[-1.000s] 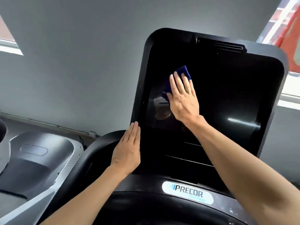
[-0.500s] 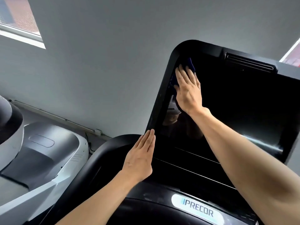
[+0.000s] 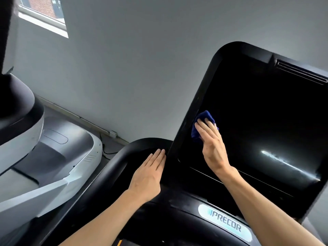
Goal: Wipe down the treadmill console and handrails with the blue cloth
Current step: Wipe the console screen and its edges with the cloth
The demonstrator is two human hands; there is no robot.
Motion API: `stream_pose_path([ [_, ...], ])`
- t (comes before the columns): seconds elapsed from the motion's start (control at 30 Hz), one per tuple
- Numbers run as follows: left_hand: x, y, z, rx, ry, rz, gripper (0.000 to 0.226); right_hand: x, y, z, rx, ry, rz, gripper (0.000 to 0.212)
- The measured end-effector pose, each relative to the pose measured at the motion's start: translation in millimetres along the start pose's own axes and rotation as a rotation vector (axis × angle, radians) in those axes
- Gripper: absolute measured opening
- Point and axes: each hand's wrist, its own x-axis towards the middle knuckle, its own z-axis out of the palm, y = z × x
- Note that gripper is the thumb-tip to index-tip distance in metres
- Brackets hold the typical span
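Observation:
The black treadmill console (image 3: pixel 262 112) fills the right half of the head view, its dark screen tilted back. My right hand (image 3: pixel 213 148) presses the blue cloth (image 3: pixel 204 119) flat against the screen near its left edge, fingers straight over the cloth; only the cloth's top and left side show. My left hand (image 3: pixel 149 176) rests flat with straight fingers on the black curved handrail (image 3: pixel 124 160) just left of the console's lower corner. A PRECOR badge (image 3: pixel 225 226) sits on the panel below the screen.
A grey and white exercise machine (image 3: pixel 44 151) stands to the left. A grey wall (image 3: pixel 133 68) rises behind, with a window (image 3: pixel 44 15) at the top left and a cable along the floor edge.
My right hand has slid the cloth down from the screen's top left corner to lower along the left edge. The view has shifted left. My left hand stays flat by the console's corner.

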Motion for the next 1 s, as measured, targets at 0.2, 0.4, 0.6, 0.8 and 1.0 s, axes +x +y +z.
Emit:
stream_pose_path([
  [0.2, -15.8, -17.0, -4.8, -0.095, 0.004, -0.063, 0.08, -17.1, -49.2, 4.0, 0.025, 0.088, -0.073, 0.045],
  [0.4, -17.0, -26.3, 2.8, -0.324, 0.006, -0.15, 0.076, -25.7, -57.3, 38.6, -0.435, -0.468, -0.549, 0.053],
  [0.6, 1.7, -6.1, 5.7, -0.848, 0.023, -0.262, 0.065, -27.0, -62.6, 29.8, -0.496, -0.499, -0.452, 0.035],
  [0.8, 23.9, 20.7, 15.5, -0.833, 0.086, -0.223, 0.064, -16.0, -70.6, 3.7, -0.319, -0.43, -0.387, 0.02],
  [1.0, 42.1, 33.1, 11.8, -0.617, 0.133, -0.302, 0.056, -8.0, -55.9, 8.8, -0.339, -0.492, -0.392, 0.032],
])
